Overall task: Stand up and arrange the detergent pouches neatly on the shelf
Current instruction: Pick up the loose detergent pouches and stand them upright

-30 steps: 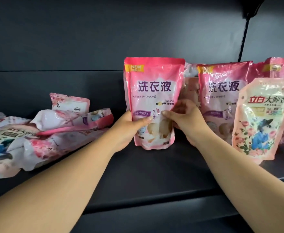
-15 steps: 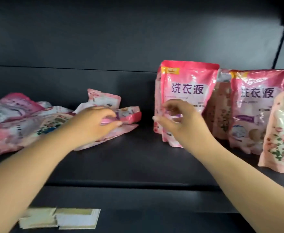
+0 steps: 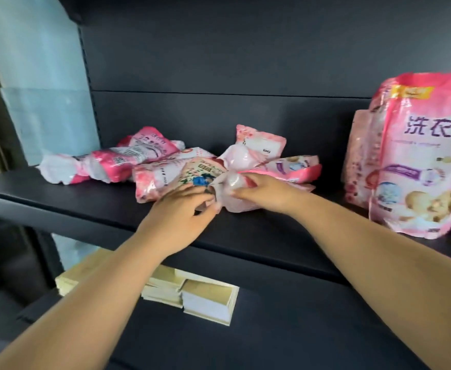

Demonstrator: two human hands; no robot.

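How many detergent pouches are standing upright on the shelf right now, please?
2 in view, both at the right end: the front pink pouch by the shelf edge, and a second pouch close behind to its left. More may be hidden beyond the frame.

My shelf (image 3: 245,231) is matte black. The standing pouch (image 3: 416,161) is pink with purple characters and a yellow tag. The fallen pouches (image 3: 165,166) are pink and white.

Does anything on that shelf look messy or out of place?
Yes. A heap of pouches lies flat and crumpled on the shelf, while the pink pouch at right stands upright. Both hands reach into the heap.
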